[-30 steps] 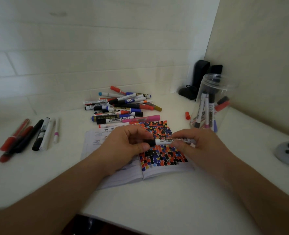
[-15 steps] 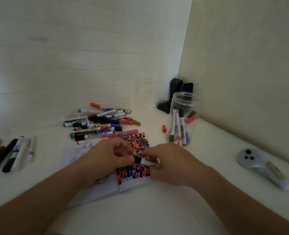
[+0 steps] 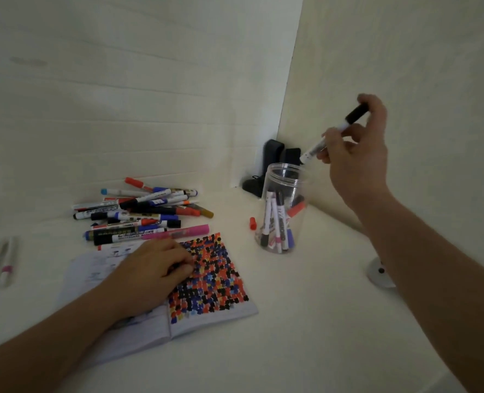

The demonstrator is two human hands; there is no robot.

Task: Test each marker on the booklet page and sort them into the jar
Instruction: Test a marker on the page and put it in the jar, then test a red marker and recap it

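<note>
Right hand (image 3: 357, 154) pinches 1 black-capped whiteboard marker (image 3: 334, 134) mid-barrel, tilted, lower end just above the clear jar (image 3: 281, 211) mouth. Marker judged light, rigid, smooth; a mid-barrel hold suits it. Left hand (image 3: 152, 276) rests on the booklet (image 3: 215, 282), fingers loosely curled, holding nothing visible.

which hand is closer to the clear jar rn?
Right. The right hand holds a black-capped marker just above the clear jar, by its rim. The left hand rests on the booklet, well to the jar's left.
</note>
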